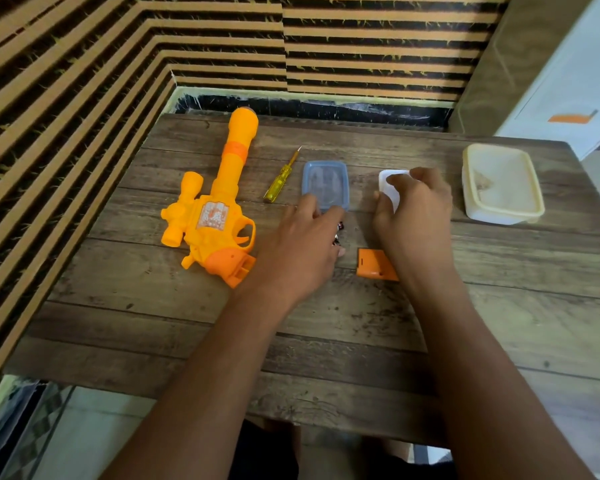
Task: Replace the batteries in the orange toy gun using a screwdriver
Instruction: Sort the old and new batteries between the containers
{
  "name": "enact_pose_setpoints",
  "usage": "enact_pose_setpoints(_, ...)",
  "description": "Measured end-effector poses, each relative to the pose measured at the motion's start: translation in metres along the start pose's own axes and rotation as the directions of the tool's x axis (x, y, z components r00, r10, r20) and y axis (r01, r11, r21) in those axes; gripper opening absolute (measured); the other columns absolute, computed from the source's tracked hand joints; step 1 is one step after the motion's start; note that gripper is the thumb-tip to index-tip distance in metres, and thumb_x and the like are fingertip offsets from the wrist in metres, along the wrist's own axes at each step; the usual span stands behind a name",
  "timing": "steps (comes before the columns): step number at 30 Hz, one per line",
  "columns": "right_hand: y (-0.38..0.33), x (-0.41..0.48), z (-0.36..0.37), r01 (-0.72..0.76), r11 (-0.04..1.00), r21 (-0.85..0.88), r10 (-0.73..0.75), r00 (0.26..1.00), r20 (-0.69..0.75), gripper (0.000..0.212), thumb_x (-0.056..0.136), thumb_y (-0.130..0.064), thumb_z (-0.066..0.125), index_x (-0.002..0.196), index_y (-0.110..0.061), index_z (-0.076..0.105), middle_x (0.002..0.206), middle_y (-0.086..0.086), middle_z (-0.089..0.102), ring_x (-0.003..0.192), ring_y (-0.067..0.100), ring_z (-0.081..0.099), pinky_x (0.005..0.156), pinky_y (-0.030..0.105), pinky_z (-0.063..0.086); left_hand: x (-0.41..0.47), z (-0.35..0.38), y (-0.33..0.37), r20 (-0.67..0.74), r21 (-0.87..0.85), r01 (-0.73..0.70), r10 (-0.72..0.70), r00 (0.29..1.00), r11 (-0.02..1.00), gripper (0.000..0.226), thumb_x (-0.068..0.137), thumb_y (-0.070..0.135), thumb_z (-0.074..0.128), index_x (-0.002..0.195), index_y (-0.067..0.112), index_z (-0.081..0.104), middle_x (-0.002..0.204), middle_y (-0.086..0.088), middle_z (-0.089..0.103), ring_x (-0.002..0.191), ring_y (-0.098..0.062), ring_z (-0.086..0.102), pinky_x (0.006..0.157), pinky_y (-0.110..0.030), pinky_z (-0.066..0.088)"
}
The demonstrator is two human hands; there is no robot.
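Both right of toy gun, left hand clutches batteries, right hand grips tub.

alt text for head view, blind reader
Over a wooden table, the left hand holds likely batteries and the right hand grips a small white box. An orange toy gun, screwdriver and loose orange cover lie nearby.
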State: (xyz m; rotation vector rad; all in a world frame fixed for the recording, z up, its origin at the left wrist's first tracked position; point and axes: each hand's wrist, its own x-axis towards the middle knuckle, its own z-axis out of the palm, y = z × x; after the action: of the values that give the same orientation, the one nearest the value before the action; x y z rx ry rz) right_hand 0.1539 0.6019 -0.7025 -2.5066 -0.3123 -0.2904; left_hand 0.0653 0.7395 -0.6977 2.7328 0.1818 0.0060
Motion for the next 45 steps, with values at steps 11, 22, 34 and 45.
enact_pose_setpoints(11,0.006,0.000,-0.010,-0.099,0.995,-0.002,0.099,0.995,-0.010,0.031,0.094,0.001,0.055,0.121,0.005,0.069,0.142,0.026,0.051,0.124,0.045,0.054,0.105,0.044,0.045,0.002,0.004,0.013,0.100,0.169,-0.032,0.015,0.995,0.985,0.036,0.109,0.034,0.051,0.139,0.020,0.039,0.135,-0.009,0.042,0.126,-0.030,0.047,0.082,-0.042,0.046)
enact_pose_setpoints(22,0.007,0.000,-0.016,-0.162,0.985,0.057,0.160,0.987,0.028,0.045,0.084,0.013,0.054,0.125,0.003,0.067,0.130,0.024,0.058,0.108,0.041,0.062,0.092,0.035,0.048,0.006,0.010,0.018,0.073,0.140,-0.036,0.026,0.997,0.990,0.024,0.107,0.029,0.051,0.125,0.015,0.042,0.116,-0.010,0.051,0.104,-0.032,0.055,0.078,-0.045,0.046)
enact_pose_setpoints(34,0.012,0.001,-0.015,-0.158,0.986,0.058,0.155,0.987,0.048,0.049,0.088,0.006,0.058,0.135,-0.003,0.065,0.133,0.022,0.059,0.114,0.036,0.061,0.092,0.026,0.041,0.008,0.012,0.031,0.048,0.107,0.056,-0.061,0.997,0.993,0.034,0.104,0.035,0.053,0.129,0.015,0.041,0.109,-0.010,0.052,0.099,-0.037,0.060,0.070,-0.040,0.038)
enact_pose_setpoints(45,0.023,0.003,-0.012,-0.162,0.985,0.052,0.159,0.986,0.056,0.047,0.090,0.004,0.059,0.135,-0.006,0.066,0.132,0.018,0.064,0.119,0.031,0.059,0.075,0.012,0.022,0.010,0.019,0.039,-0.030,0.244,0.113,-0.109,0.994,0.963,0.039,0.107,0.015,0.053,0.141,0.004,0.041,0.117,-0.023,0.061,0.099,-0.041,0.066,0.068,-0.041,0.041)
